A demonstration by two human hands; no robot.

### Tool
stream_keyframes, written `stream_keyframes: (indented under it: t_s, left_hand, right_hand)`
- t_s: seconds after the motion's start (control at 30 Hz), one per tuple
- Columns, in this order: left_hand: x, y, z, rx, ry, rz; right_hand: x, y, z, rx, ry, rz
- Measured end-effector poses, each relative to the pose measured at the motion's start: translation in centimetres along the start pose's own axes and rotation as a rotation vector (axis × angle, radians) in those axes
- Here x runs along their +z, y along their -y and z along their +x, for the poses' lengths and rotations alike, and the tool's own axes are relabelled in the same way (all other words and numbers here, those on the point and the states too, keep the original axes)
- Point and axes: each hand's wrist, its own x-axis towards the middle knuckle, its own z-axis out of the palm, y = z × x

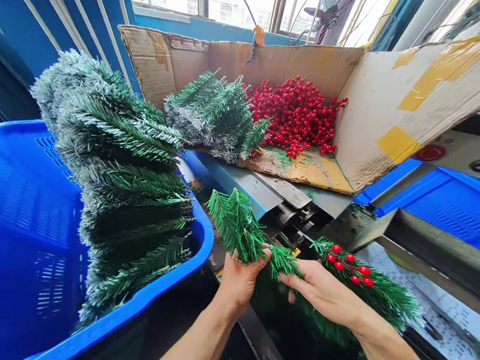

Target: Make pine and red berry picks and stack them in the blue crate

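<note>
My left hand (241, 273) is closed around a small bunch of artificial pine sprigs (237, 223), green and pointing up and away. To its right, my right hand (322, 290) pinches the end of a green pine sprig (281, 259) that reaches across from the left hand. Just beyond the right hand lies a pine branch with red berries (351, 264), its far right tip frosted white. The branch's thin stem end points at the metal machine part (290, 222). Whether the right hand's hidden fingers touch this branch, I cannot tell.
A blue basket (202, 243) at left bears a tall stack of frosted pine branches (124, 183). Behind the machine, a cardboard box (393, 103) holds more pine sprigs (215, 112) and a heap of red berry picks (298, 113). A metal trough (432, 259) stands at right, near printed paper.
</note>
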Motion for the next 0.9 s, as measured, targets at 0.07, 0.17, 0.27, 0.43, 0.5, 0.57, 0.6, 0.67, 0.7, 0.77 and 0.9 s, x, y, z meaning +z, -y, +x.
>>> stream_keyframes:
  t_s: [0.07, 0.17, 0.27, 0.43, 0.5, 0.57, 0.6, 0.67, 0.7, 0.77, 0.9]
  left_hand:
    - [-0.1, 0.1, 0.0, 0.031, 0.005, 0.069]
    - [0.1, 0.3, 0.1, 0.075, 0.014, 0.142]
    - [0.4, 0.4, 0.4, 0.084, -0.032, 0.092]
    - [0.6, 1.0, 1.5, 0.039, -0.116, 0.063]
    - [0.2, 1.3, 2.6, 0.06, -0.22, 0.127]
    - [-0.4, 1.5, 3.9, 0.137, -0.318, 0.2]
    - [-0.7, 1.4, 4.5, 0.188, -0.349, 0.244]
    - [-1.4, 1.2, 5.5, 0.288, -0.418, 0.351]
    - [-1.6, 1.1, 5.8, 0.321, -0.455, 0.42]
    - [-2.0, 0.8, 5.9, 0.335, -0.511, 0.575]
    - [-2.1, 0.9, 4.8, 0.17, -0.504, 0.821]
  right_hand:
    - [-0.3, -0.3, 0.2, 0.018, 0.07, -0.181]
    - [-0.2, -0.9, 0.1, -0.06, 0.077, -0.488]
    - [0.5, -1.1, -0.2, -0.24, -0.179, -0.685]
    - [0.0, -0.6, -1.0, -0.406, -0.541, -0.895]
    - [-1.3, -0.6, -1.0, -0.281, -0.648, -1.055]
    - [-2.6, -0.6, -0.7, -0.101, -0.721, -1.209]
    - [-3.1, -0.5, -0.4, -0.021, -0.727, -1.27]
    - [-3.7, -0.3, 0.4, 0.097, -0.688, -1.356]
    - [-3.8, -0.2, 0.9, 0.133, -0.662, -1.387]
    - [-3.8, -0.1, 1.6, 0.162, -0.623, -1.429]
    - [-3.6, -0.2, 2.5, 0.142, -0.604, -1.45]
